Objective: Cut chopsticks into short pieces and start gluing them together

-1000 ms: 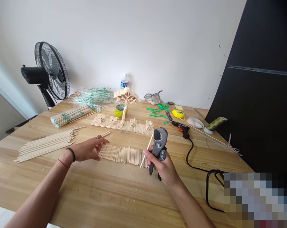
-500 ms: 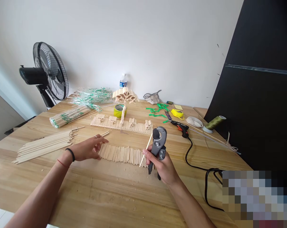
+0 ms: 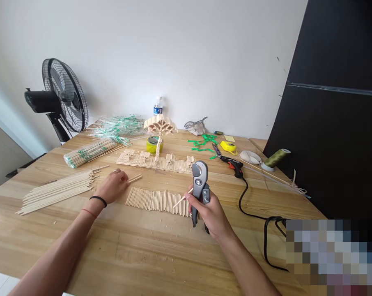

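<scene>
My right hand (image 3: pixel 209 213) grips a grey and black cutter (image 3: pixel 199 185) upright and also pinches a thin wooden stick (image 3: pixel 182 199) that slants down to the left over a row of short cut sticks (image 3: pixel 157 200). My left hand (image 3: pixel 110 187) lies on the table left of that row, fingers curled near two short sticks (image 3: pixel 134 178). It wears a ring, and a black band and a red string circle the wrist. A pile of long sticks (image 3: pixel 58 190) lies just left of it.
Behind stand a stick panel with a small stick tree (image 3: pixel 159 135), yellow tape (image 3: pixel 153 144), a wrapped stick bundle (image 3: pixel 89 151), a water bottle (image 3: pixel 157 106) and a fan (image 3: pixel 61 98). A glue gun (image 3: pixel 233 165) with black cord (image 3: pixel 250 205), tape measure (image 3: pixel 229 146) and thread spool (image 3: pixel 275 158) lie right.
My left hand has pulled back leftward from the row's end toward the two short sticks. In my right hand the stick has tilted lower and the cutter has shifted slightly left.
</scene>
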Demonstrator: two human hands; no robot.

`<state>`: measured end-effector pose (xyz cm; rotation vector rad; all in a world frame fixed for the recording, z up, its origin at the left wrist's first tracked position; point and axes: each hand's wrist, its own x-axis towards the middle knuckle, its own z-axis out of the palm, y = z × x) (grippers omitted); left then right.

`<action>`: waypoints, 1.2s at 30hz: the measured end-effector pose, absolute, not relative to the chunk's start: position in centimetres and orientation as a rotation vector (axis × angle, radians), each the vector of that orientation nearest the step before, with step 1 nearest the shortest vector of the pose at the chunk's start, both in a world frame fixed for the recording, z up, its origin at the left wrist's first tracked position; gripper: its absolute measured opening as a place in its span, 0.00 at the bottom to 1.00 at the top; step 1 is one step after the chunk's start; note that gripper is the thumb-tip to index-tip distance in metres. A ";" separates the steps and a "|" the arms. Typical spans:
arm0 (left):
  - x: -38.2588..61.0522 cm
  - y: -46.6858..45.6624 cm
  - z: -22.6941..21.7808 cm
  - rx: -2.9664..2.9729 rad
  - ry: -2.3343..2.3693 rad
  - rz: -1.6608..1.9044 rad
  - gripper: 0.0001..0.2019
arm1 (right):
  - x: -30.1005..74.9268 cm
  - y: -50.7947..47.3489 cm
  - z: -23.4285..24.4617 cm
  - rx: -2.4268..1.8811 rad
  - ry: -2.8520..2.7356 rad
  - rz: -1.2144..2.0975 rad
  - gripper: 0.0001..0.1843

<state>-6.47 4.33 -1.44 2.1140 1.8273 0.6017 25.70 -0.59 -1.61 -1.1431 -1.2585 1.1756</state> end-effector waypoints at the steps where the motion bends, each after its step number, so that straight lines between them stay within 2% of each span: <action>1: -6.2 4.1 -1.3 2.130 1.800 0.625 0.08 | 25.6 -0.6 -1.7 -1.139 -1.239 1.175 0.24; 14: 1.1 -0.8 -0.5 2.310 1.248 0.918 0.03 | 25.3 -0.8 -1.7 -1.057 -1.078 1.141 0.19; 27: 2.3 -1.6 -1.2 2.273 1.175 1.013 0.04 | 24.3 -1.8 -2.3 -1.076 -1.228 1.077 0.12; 33: 2.5 -2.0 -0.9 2.171 1.186 1.051 0.04 | 23.9 -2.1 -2.2 -1.069 -1.206 1.076 0.13; 36: 2.5 -2.0 -0.5 2.110 1.187 1.062 0.07 | 24.0 -2.3 -2.2 -1.118 -1.257 1.075 0.20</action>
